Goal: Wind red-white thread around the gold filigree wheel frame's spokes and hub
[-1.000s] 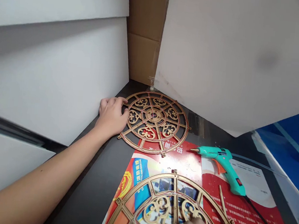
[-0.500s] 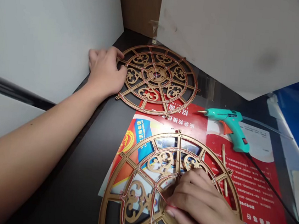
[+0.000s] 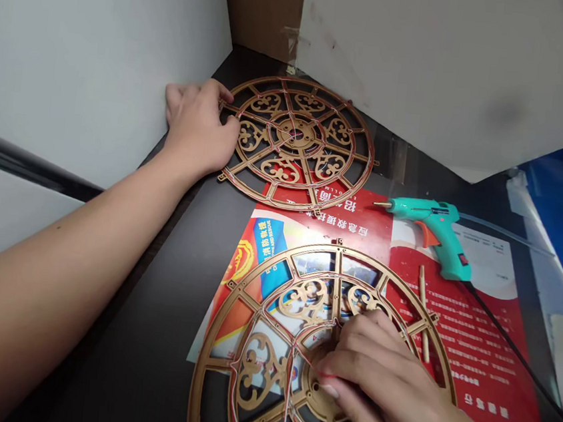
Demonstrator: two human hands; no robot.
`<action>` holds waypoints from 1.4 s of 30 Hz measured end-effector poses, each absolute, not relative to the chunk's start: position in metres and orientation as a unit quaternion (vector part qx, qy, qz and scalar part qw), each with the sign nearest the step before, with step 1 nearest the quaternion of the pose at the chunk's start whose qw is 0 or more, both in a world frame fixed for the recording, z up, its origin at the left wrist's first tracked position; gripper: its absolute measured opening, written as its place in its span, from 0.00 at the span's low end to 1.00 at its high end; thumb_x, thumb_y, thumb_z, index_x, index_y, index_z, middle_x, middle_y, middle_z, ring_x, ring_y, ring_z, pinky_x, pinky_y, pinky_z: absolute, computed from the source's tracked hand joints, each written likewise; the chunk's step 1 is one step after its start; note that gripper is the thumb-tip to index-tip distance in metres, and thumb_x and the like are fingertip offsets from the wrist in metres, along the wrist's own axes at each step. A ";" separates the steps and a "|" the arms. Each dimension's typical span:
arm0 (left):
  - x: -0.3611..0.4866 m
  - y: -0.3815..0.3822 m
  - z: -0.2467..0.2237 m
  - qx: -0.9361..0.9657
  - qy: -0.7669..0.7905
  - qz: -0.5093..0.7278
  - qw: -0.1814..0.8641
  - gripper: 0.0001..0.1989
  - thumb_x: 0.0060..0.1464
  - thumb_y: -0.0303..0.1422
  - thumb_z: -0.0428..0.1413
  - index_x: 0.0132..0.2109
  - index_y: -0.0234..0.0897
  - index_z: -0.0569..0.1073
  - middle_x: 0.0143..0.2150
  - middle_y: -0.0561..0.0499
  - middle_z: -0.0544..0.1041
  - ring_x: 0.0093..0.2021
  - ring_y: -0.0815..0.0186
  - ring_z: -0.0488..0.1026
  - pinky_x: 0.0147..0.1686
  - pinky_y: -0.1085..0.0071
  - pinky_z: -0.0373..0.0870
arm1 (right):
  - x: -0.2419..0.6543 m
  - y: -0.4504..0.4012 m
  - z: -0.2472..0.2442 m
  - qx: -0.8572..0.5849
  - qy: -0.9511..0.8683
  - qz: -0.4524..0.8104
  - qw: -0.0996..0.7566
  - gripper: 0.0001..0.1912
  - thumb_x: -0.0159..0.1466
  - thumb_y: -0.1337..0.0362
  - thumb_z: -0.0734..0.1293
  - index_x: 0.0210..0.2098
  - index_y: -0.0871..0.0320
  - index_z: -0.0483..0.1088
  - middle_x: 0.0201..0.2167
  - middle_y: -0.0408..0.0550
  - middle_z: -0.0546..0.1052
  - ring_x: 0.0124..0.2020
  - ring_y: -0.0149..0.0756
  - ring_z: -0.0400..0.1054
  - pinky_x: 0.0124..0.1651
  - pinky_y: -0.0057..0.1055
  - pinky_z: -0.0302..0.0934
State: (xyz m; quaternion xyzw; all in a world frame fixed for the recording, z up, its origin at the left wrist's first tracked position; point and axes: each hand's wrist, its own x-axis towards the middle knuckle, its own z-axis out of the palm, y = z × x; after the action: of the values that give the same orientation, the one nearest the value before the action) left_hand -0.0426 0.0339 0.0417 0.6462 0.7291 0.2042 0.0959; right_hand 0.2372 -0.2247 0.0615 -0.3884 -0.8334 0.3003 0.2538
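My left hand (image 3: 201,122) has its thumb and forefinger curled at the left rim of the far round bronze-coloured lattice frame (image 3: 309,186), which lies flat with scrolled ornaments and thin wires along its rings. Closer to me lies a similar lattice frame (image 3: 224,319), with red and white wires running round its inner rings and spokes. Over its hub, my right hand (image 3: 384,383) is closed in a pinch, a bit of red wire (image 3: 327,375) showing at the fingertips. The hand covers the hub's right part and the ornaments there.
A teal glue gun (image 3: 435,230) with a black cord lies right of the frames, beside a thin pale stick (image 3: 423,290). Red printed sheets (image 3: 478,352) lie under the near frame. White panels (image 3: 402,62) close off the back and left of the dark table (image 3: 154,278).
The whole view has shifted slightly, with the frames and glue gun a little higher in the picture. Both hands keep their places on the frames.
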 end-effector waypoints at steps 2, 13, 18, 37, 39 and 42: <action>-0.043 0.034 0.042 0.646 0.728 0.205 0.097 0.23 0.75 0.33 0.53 0.72 0.34 0.75 0.69 0.42 0.77 0.77 0.45 0.60 0.84 0.47 0.57 | 0.237 -0.225 0.062 -0.387 -0.831 0.305 0.257 0.06 0.83 0.67 0.65 0.50 0.54 0.74 0.36 0.40 0.82 0.38 0.31 0.75 0.50 0.31 0.69; -0.042 0.035 0.042 0.644 0.730 0.206 0.100 0.24 0.74 0.32 0.53 0.72 0.35 0.75 0.69 0.42 0.77 0.78 0.44 0.60 0.84 0.45 0.56 | 0.240 -0.226 0.060 -0.393 -0.815 0.329 0.272 0.06 0.83 0.68 0.64 0.47 0.53 0.70 0.35 0.40 0.79 0.38 0.32 0.71 0.46 0.33 0.66; -0.042 0.036 0.042 0.643 0.729 0.212 0.105 0.23 0.74 0.33 0.55 0.71 0.34 0.75 0.70 0.43 0.77 0.77 0.46 0.59 0.83 0.47 0.55 | 0.242 -0.228 0.060 -0.389 -0.825 0.323 0.252 0.11 0.81 0.69 0.64 0.41 0.53 0.64 0.33 0.42 0.73 0.37 0.34 0.68 0.43 0.34 0.66; -0.040 0.038 0.040 0.638 0.730 0.220 0.106 0.21 0.75 0.32 0.55 0.71 0.37 0.74 0.70 0.47 0.76 0.77 0.53 0.57 0.82 0.56 0.54 | 0.240 -0.236 0.054 -0.441 -0.848 0.190 0.227 0.21 0.86 0.61 0.61 0.36 0.55 0.73 0.33 0.46 0.78 0.44 0.42 0.65 0.49 0.45 0.50; -0.040 0.037 0.040 0.638 0.730 0.223 0.101 0.21 0.76 0.34 0.56 0.71 0.37 0.74 0.71 0.46 0.74 0.78 0.53 0.56 0.83 0.57 0.53 | 0.240 -0.235 0.059 -0.442 -0.855 0.176 0.205 0.22 0.87 0.60 0.60 0.37 0.55 0.75 0.35 0.47 0.80 0.44 0.43 0.66 0.50 0.44 0.50; -0.039 0.035 0.040 0.644 0.725 0.228 0.082 0.22 0.76 0.35 0.56 0.71 0.35 0.72 0.74 0.46 0.70 0.79 0.54 0.55 0.85 0.57 0.50 | 0.242 -0.235 0.065 -0.443 -0.863 0.167 0.175 0.21 0.87 0.60 0.61 0.38 0.56 0.76 0.37 0.46 0.81 0.45 0.43 0.66 0.53 0.44 0.51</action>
State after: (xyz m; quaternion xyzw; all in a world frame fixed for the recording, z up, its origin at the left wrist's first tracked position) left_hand -0.0390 0.0349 0.0404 0.6442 0.7254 0.2283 0.0817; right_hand 0.2418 -0.2348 0.0651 -0.4428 -0.8634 0.1667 0.1751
